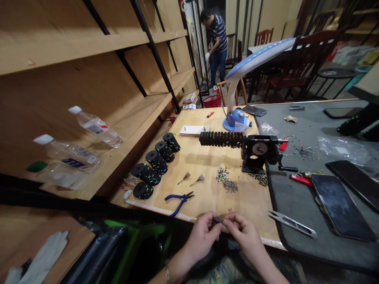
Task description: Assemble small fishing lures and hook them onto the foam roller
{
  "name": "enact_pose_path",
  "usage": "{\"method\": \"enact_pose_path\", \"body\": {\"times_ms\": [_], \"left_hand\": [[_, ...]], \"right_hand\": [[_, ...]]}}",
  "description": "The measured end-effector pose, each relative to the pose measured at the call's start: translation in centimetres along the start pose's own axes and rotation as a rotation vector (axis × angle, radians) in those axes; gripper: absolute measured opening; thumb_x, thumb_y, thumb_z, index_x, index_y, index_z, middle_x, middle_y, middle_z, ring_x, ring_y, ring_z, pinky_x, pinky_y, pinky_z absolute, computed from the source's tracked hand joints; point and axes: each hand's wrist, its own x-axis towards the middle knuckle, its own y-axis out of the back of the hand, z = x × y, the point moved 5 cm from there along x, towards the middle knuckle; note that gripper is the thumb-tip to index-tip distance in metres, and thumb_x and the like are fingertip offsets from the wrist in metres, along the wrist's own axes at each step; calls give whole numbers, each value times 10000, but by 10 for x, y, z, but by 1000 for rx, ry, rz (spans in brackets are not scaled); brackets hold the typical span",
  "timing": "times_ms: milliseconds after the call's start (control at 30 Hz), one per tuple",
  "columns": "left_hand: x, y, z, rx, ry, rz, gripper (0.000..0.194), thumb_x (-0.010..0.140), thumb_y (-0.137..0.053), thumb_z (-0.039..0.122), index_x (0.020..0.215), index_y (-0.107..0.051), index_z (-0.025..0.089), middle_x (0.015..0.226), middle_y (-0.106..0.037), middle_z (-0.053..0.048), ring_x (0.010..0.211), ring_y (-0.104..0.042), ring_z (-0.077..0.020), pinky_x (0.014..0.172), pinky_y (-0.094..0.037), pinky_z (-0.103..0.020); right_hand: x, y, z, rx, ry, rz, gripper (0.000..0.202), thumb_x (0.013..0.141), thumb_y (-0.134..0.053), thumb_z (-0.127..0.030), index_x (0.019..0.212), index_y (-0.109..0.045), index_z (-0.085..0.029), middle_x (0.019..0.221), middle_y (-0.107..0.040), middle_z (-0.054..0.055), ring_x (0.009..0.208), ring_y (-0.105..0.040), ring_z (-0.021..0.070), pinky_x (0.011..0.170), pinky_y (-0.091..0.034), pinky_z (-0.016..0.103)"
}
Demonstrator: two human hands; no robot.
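My left hand [205, 236] and my right hand [242, 232] meet at the table's front edge, fingertips pinched close together. A small dark piece [218, 219] shows at the left fingertips; its kind is too small to tell. What the right fingertips grip is hidden. Just beyond lie a few tiny metal bits [230, 210] and a heap of coloured beads [222, 174] beside small grey pieces [231, 186]. Blue-handled pliers [180, 200] lie left of my hands, jaws apart. Thread snips [292, 224] rest on the grey mat to the right.
Black foam rolls [156, 161] line the table's left side. A hand-cranked device [257, 152] carries black discs on its shaft. A blue lamp [237, 119] stands behind. Phones [340, 205] lie on the mat [299, 189]. Bottles [96, 126] sit on the shelf. A person [217, 39] stands in the background.
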Motion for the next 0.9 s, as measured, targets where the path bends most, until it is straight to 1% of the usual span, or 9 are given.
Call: {"method": "enact_pose_path", "body": {"times_ms": [100,267,367,467,533,600,767,900], "left_hand": [[-1,0,3,-3,4,0,190,821,-586,327,738,-498,180,583,-465,55,533,-458,-101,534,-350,-221],[-2,1,6,-6,9,0,169,819,-581,306,738,-501,181,567,-465,58,533,-457,-102,548,-365,-218],[-2,2,6,-14,-5,10,119,788,-610,251,760,-523,175,652,-510,33,579,-487,-109,562,-384,-217],[-2,3,7,31,-31,33,79,740,-632,186,773,-563,164,757,-576,-11,689,-535,-139,639,-417,-231],[-1,3,8,67,-42,33,42,735,-613,165,763,-582,160,753,-593,-21,713,-543,-151,669,-421,-239],[-1,3,9,90,-47,29,7,740,-588,156,745,-588,161,718,-591,-16,688,-539,-148,656,-415,-237],[1,2,8,128,-53,61,28,707,-586,140,692,-592,162,652,-587,-1,630,-520,-137,601,-389,-220],[3,0,6,120,-38,93,34,710,-619,177,690,-619,149,616,-585,9,571,-489,-119,554,-366,-213]], "right_hand": [[0,2,-4,41,-25,-8,479,671,-674,-630,689,-643,-152,599,-554,-10,566,-504,144,554,-418,257],[1,7,-6,27,-72,-5,485,655,-658,-653,656,-592,-172,566,-503,-31,534,-461,131,528,-377,253],[1,8,-8,2,-69,-18,456,677,-648,-621,654,-596,-169,577,-514,-24,554,-469,137,546,-379,259],[0,8,-8,-35,-55,-23,420,704,-640,-579,667,-620,-161,581,-532,-18,562,-483,142,546,-384,259],[0,9,-7,-54,-41,-24,405,715,-641,-558,677,-635,-154,582,-553,-15,564,-497,145,550,-394,258],[-1,10,-6,-71,-23,-24,398,728,-634,-546,684,-645,-151,587,-570,-11,569,-509,148,557,-403,259],[-2,9,-9,-116,-7,-19,393,743,-619,-540,674,-648,-155,564,-557,-18,550,-496,145,538,-387,254],[-3,6,-13,-94,2,-40,407,744,-610,-560,670,-638,-161,592,-577,-7,572,-514,152,559,-406,257]]}}
